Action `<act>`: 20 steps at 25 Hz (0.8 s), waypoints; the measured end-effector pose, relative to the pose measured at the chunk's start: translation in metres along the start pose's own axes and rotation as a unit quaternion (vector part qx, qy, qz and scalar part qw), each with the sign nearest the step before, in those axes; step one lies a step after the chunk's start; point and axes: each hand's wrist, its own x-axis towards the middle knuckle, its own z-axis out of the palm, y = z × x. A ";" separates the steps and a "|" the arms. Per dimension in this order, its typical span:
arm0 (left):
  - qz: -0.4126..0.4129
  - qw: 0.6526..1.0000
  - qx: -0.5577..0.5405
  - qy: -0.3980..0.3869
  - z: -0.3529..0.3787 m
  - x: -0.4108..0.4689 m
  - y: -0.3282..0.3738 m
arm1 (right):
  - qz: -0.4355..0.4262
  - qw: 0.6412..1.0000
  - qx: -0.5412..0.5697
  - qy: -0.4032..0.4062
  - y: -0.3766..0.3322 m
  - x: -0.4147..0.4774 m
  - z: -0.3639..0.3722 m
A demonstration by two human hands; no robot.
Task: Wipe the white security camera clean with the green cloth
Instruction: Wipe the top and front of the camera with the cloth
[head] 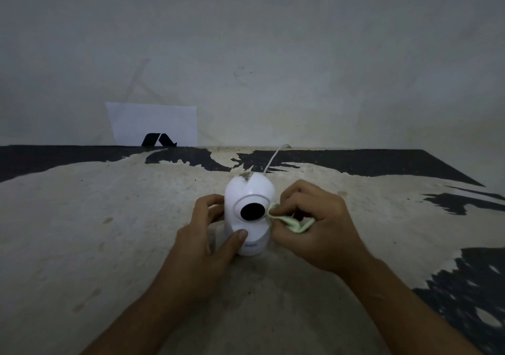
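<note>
Now we steady the white security camera (250, 212) upright on the worn, patchy tabletop (109, 231), our left hand (202, 234) wrapped around its left side with the thumb on its front. Our right hand (319, 223) pinches the bunched green cloth (293, 223) against the camera's right side, beside the dark lens (252, 211). A grimy smudge (246, 175) marks its top, and its white cable (274, 159) trails toward the wall.

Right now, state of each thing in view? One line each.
White dome-shaped security camera: upright on the table, dark grime patch on top, lens facing the wearer.
Small green cloth: bunched, pressed to the camera's right side beside the lens.
Left hand: fingers wrapped around the camera body, thumb on its front.
Right hand: shut on the cloth.
Thin white cable: runs slack from behind the camera toward the wall.
</note>
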 end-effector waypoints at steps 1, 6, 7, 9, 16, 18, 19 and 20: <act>0.001 1.000 0.000 -0.001 0.000 0.000 0.000 | 0.007 0.999 0.016 0.034 -0.001 0.002 0.000; 0.001 1.000 -0.001 -0.005 -0.001 0.000 -0.001 | 0.092 0.992 0.073 -0.035 0.001 -0.004 0.004; 0.000 1.000 -0.001 -0.005 -0.001 0.000 -0.001 | 0.124 0.986 0.093 -0.053 0.002 -0.005 0.002; -0.003 1.000 -0.001 -0.006 -0.001 -0.001 0.001 | 0.166 0.974 0.148 -0.033 0.002 -0.003 0.000; -0.010 1.000 0.005 -0.007 0.000 0.000 0.000 | 0.226 0.960 0.153 0.056 0.003 0.003 0.004; -0.013 1.000 0.003 -0.008 0.000 -0.001 0.001 | 0.236 0.962 0.121 0.070 0.003 0.003 0.007; -0.013 1.000 0.001 -0.010 0.000 -0.001 0.001 | 0.230 0.962 0.118 0.084 0.000 0.004 0.008; -0.013 1.000 0.000 -0.013 0.000 -0.001 0.002 | 0.211 0.966 0.115 0.098 -0.004 0.006 0.010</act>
